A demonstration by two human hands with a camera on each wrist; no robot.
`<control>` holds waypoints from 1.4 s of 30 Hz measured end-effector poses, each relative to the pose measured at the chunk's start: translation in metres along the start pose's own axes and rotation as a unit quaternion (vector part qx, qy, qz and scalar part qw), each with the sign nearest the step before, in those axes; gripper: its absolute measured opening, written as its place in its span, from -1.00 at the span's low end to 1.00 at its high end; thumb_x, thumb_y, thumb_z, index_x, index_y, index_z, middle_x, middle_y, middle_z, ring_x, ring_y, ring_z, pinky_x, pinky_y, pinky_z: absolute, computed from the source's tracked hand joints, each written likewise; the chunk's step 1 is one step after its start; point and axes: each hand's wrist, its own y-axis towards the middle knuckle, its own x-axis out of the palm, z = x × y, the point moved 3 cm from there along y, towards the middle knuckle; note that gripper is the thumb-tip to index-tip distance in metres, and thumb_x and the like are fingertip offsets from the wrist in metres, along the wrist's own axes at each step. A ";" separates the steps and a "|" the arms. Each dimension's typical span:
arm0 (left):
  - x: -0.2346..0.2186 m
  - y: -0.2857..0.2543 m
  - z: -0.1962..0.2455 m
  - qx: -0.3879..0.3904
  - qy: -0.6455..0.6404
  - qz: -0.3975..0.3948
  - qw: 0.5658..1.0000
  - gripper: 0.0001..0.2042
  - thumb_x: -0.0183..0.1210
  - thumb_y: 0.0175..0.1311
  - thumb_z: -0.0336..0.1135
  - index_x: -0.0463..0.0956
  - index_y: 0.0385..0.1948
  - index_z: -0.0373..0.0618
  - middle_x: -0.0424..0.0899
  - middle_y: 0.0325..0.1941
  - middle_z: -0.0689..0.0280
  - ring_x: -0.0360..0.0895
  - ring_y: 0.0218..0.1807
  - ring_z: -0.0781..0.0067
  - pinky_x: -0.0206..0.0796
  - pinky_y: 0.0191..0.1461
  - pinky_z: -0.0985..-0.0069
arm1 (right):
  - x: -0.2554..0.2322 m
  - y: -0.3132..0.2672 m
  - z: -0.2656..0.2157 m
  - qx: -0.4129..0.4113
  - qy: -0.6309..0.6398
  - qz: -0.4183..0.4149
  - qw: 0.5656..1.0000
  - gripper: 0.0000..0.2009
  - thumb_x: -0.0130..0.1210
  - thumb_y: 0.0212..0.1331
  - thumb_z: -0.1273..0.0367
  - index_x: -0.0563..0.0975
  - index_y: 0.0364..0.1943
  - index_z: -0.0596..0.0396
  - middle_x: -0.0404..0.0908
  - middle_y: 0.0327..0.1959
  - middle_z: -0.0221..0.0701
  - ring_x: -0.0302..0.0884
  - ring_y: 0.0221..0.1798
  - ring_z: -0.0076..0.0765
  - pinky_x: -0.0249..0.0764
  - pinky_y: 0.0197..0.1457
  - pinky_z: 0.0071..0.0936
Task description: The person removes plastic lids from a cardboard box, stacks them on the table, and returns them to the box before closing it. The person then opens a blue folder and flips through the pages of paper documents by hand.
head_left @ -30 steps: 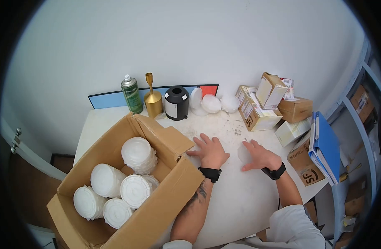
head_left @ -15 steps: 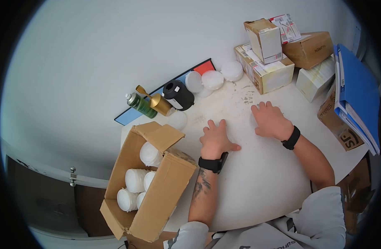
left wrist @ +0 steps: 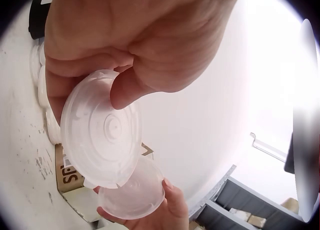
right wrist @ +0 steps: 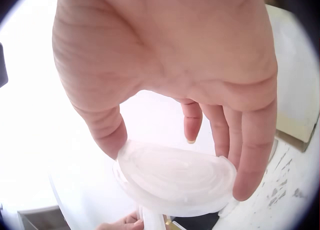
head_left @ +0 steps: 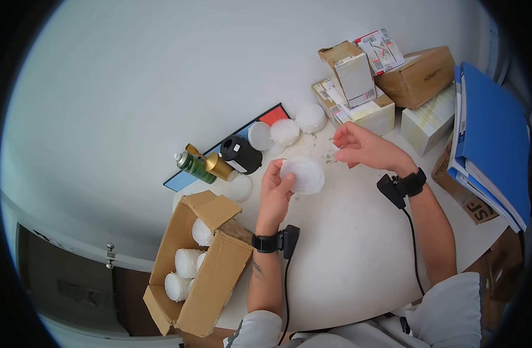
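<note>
My left hand (head_left: 274,194) pinches a translucent round plastic lid (left wrist: 100,135) at its edge, thumb on the ringed face. In the head view that lid is held up over the white table (head_left: 341,249). A second clear lid (right wrist: 175,180) is gripped by my right hand (head_left: 370,152), with the thumb at one side of the rim and fingers at the other. The left wrist view shows this second lid just beyond the first. From the head it hardly shows against the white table.
On the left stands an open cardboard box (head_left: 213,284) with several white lidded tubs (head_left: 187,262). Along the wall are a green spray can (head_left: 195,168), a gold holder (head_left: 218,167), a black cylinder (head_left: 241,155) and white round pieces (head_left: 284,132). Parcels (head_left: 416,78) and a blue binder (head_left: 489,145) fill the right.
Both hands were low over the table with fingers spread; now they are raised, each holding a lid. The head view has turned, so the box appears farther left and lower than a second ago.
</note>
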 end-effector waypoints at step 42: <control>-0.114 -0.011 -0.017 -0.174 0.642 0.254 0.702 -0.27 0.44 0.13 0.04 0.43 0.27 -0.22 0.41 0.26 -0.12 0.36 0.37 -0.33 0.32 0.35 -0.14 | 0.110 0.017 0.001 -0.006 0.506 -0.205 0.838 -0.63 0.07 0.48 0.08 0.39 0.12 0.02 0.54 0.19 -0.28 0.59 0.21 -0.25 0.59 0.28 0.04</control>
